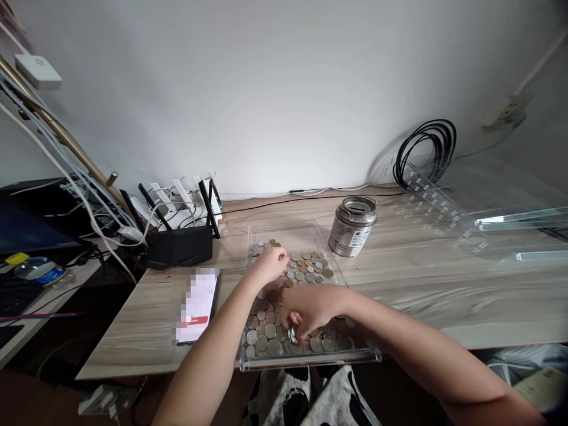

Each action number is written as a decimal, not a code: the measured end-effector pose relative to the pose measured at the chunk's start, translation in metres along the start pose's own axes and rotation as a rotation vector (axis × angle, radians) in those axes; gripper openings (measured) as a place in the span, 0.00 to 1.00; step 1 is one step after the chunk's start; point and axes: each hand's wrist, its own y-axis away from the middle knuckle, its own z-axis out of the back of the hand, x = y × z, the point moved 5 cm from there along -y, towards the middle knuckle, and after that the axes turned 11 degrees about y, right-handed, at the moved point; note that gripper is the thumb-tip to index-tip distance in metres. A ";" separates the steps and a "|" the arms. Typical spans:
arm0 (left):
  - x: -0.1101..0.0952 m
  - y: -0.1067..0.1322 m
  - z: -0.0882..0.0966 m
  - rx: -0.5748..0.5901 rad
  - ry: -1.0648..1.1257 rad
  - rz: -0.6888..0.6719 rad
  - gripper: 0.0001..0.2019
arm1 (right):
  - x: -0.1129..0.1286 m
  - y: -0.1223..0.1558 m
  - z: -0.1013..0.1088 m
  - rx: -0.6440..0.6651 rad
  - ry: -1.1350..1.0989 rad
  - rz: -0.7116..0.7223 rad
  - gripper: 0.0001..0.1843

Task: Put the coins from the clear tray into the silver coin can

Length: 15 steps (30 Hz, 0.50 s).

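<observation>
A clear plastic tray (310,357) full of loose silver and gold coins (271,347) lies at the table's front edge. Over its far left part, my left hand (271,265) has its fingers curled together; whatever is in them is hidden. My right hand (316,305) is low over the near part of the tray, its fingers closed on a few silver coins (292,335). To the right, behind the tray, stands a metal tin (352,228) with a patterned side and a slot in its lid.
Left of the tray lies a phone (202,305), with a black router (180,245) and cables behind it. A black cable coil (425,151) leans on the wall at the back right, beside clear acrylic panels (510,220). A bottle (39,272) lies at far left.
</observation>
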 end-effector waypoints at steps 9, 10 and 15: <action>0.012 -0.012 -0.016 0.430 1.055 0.265 0.23 | -0.053 0.034 0.068 -0.736 0.126 -0.386 0.13; 0.013 -0.013 -0.014 0.391 1.095 0.264 0.20 | -0.052 0.033 0.069 -0.750 0.175 -0.399 0.14; 0.017 -0.017 -0.007 0.193 1.226 0.256 0.12 | -0.043 0.029 0.066 -0.839 0.262 -0.389 0.15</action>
